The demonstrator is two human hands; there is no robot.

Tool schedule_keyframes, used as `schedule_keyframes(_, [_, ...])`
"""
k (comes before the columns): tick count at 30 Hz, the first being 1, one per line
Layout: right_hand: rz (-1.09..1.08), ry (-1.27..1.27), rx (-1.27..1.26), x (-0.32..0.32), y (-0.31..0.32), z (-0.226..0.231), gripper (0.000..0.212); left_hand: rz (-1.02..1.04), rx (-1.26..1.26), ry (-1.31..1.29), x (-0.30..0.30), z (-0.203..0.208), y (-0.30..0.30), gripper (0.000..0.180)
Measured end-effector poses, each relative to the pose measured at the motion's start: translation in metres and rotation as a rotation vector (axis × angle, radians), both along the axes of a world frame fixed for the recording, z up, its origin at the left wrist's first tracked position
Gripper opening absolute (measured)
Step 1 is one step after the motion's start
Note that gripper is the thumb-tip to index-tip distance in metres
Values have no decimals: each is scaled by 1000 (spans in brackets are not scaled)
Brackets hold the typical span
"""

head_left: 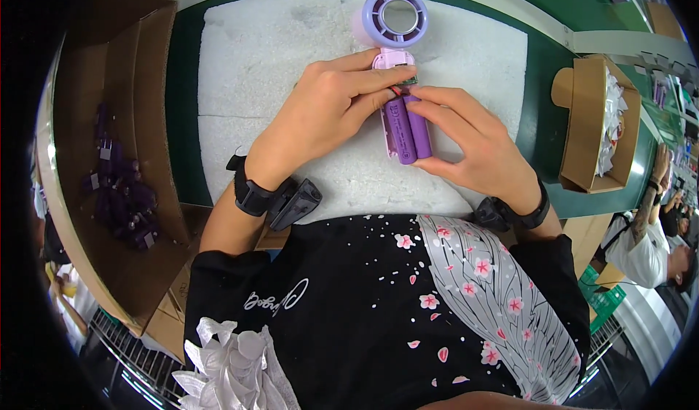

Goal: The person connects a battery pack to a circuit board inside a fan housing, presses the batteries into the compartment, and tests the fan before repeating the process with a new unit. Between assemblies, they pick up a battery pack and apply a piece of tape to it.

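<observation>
Lilac-and-pink plastic handheld fan (395,17), round slotted head with a silver center disc, lies at the upper middle of the white foam sheet (269,60) on the green tabletop (186,82). Head points away from the person, pink handle shell (393,59) toward them, open, internals showing.

Small green circuit board (409,81) sits in the handle below the head. Red and black wires (395,90) show just under it, at the top ends of two purple cylindrical cells (408,130). Cells lie side by side, slightly tilted; pink shell edge visible along their left side.

Hands: both on the fan assembly, close together, fingertips nearly meeting near the board. Left hand (324,111): index finger reaches across the handle to the board, thumb by the wires; can't tell whether it's pinching or just pressing. Right hand (473,137): clamped lengthwise on the cells, fingers at the top end, thumb at the bottom end. Black wrist straps (255,197) on both wrists.

Left of the foam: large open brown cardboard box (156,68), pile of dark purple cylindrical pieces (120,191) inside. Right: smaller open brown cardboard box (582,133) with crumpled white pieces (611,119). Far right, beyond the tabletop: co-worker in a white shirt (641,253).
</observation>
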State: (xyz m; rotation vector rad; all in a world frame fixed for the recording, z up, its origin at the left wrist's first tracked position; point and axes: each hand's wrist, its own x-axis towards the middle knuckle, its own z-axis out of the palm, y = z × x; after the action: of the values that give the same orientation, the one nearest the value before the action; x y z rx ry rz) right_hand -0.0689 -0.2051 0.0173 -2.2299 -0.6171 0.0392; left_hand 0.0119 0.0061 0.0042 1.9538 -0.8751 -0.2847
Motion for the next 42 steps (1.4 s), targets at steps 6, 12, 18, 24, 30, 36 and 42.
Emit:
schedule_keyframes(6, [4, -22, -20, -1, 0, -1, 59, -7, -18, -9, 1, 0, 0, 29])
schedule_keyframes(12, [-3, -68, -65, -2, 2, 0, 56, -4, -47, 6, 1, 0, 1, 29])
schedule_keyframes(18, [-5, -85, -64, -3, 2, -1, 55, 10, -40, -1, 2, -4, 0, 29])
schedule_keyframes(24, [-5, -108, -88, -4, 4, -1, 56, 38, -67, 9, 2, -6, -1, 29])
schedule_keyframes(30, [-14, -121, -100, -2, 5, -1, 55, 12, 21, 105, 5, 3, 3, 31])
schedule_keyframes(36, [-1, -105, -103, -1, 2, -3, 45, -10, 78, 181, 6, 12, 1, 35])
schedule_keyframes(42, [-76, -86, -29, -9, 4, -14, 45, 11, 37, 185, 0, -6, -3, 43])
